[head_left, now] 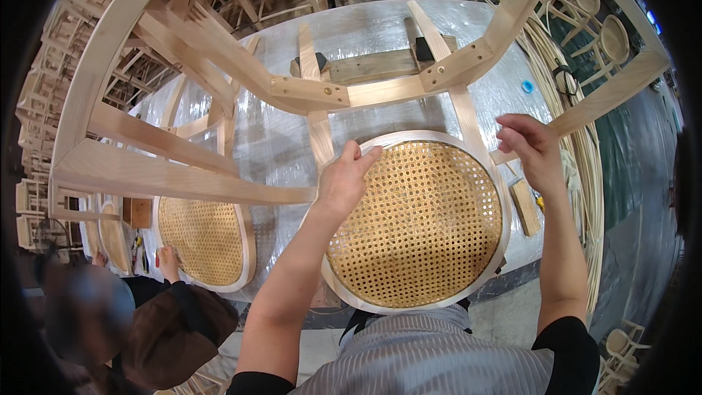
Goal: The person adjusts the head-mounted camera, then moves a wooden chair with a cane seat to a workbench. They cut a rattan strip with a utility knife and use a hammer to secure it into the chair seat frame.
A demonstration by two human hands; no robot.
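Fingers of the left hand [342, 181] are curled at the upper-left rim of a round cane seat [417, 227] in the head view, the thumb tip against the pale wood; whether they grip it, one cannot tell. The seat lies in front of the torso, below and to the right of these fingers. The right hand [537, 152] is raised beyond the upper-right rim, its fingers half curled near a wooden chair frame [387, 93]; whether they pinch anything is unclear. Film covers the tabletop [270, 153]; a wood block [525, 207] lies right of the seat.
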